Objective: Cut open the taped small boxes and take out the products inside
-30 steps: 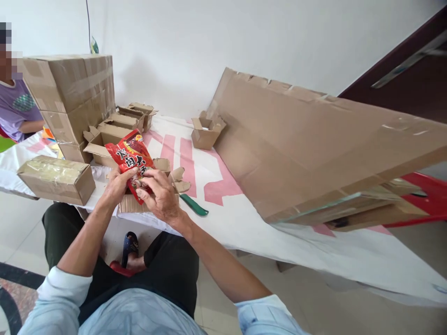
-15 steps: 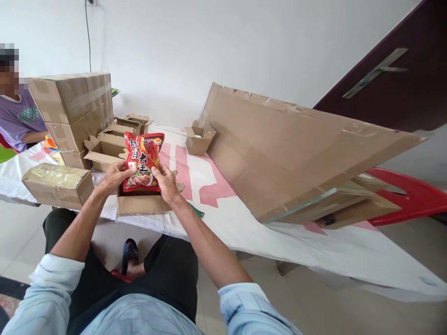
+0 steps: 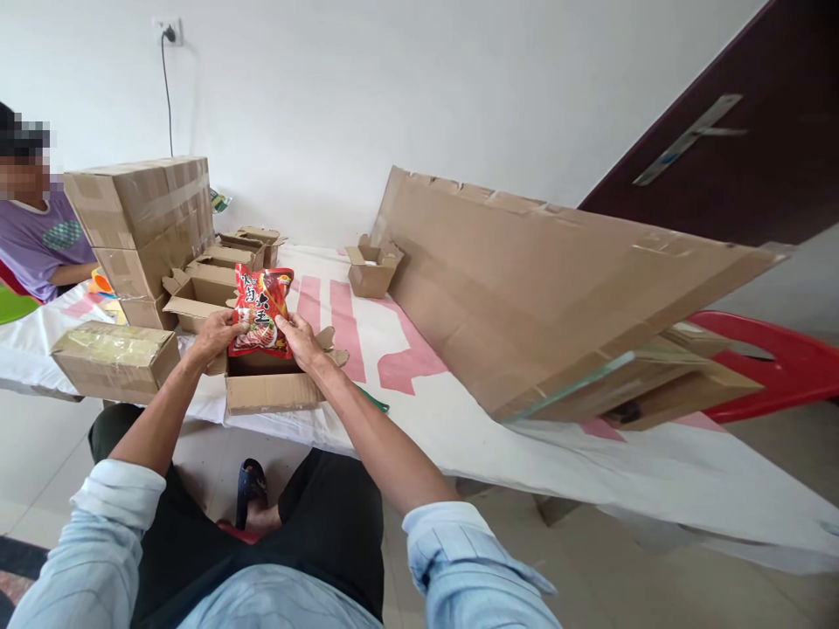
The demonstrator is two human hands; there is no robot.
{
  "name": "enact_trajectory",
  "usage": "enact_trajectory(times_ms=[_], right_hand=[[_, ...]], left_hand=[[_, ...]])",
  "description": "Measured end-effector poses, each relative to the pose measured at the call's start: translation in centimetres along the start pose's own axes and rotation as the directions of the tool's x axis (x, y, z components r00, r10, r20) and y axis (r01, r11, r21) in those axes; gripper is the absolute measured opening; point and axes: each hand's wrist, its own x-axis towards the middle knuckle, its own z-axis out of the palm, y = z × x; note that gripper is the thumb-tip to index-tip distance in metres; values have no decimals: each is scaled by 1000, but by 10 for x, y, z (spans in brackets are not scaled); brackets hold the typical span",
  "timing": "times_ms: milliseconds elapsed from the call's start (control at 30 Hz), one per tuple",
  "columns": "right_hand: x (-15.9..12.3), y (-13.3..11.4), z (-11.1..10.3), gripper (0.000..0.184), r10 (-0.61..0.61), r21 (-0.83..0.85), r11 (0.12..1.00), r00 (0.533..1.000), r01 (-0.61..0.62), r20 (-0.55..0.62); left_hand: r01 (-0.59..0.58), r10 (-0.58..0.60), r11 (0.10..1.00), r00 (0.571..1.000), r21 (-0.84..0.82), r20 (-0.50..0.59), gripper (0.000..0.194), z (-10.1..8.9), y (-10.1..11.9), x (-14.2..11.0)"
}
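Between my hands is a red printed food packet (image 3: 262, 306), held upright with its front facing me. My left hand (image 3: 218, 337) grips its left side, thumb on the front. On the right side my right hand (image 3: 302, 339) pinches the packet the same way. Directly beneath it an open cardboard box (image 3: 272, 393) stands at the table's near edge, flaps spread. The packet's lower edge is over the box's opening; whether it touches the box I cannot tell. A green-handled tool (image 3: 375, 400) lies right of the box, partly hidden by my right forearm.
Taped boxes (image 3: 141, 210) are stacked at the left, with one closed box (image 3: 114, 360) in front. Several open boxes (image 3: 200, 297) line up behind my hands. A small open box (image 3: 372, 269) stands by a large cardboard sheet (image 3: 557, 297). Another person (image 3: 45, 236) sits at far left.
My right hand has shifted from the packet's front to its right side. The packet has turned from slanted to upright, facing me, and is now over the open box.
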Motion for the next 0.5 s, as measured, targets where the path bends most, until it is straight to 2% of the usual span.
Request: enact_trajectory(times_ms=[267,500], right_hand=[[0,4,-1,44,15,59,998,1000,-14,-15],[-4,-3,2,39,-5,27,1000,1000,5,-13]], left_hand=[[15,-14,998,999,55,-33,40,-1,1,1],[31,-31,1000,998,3,-50,39,3,4,0]])
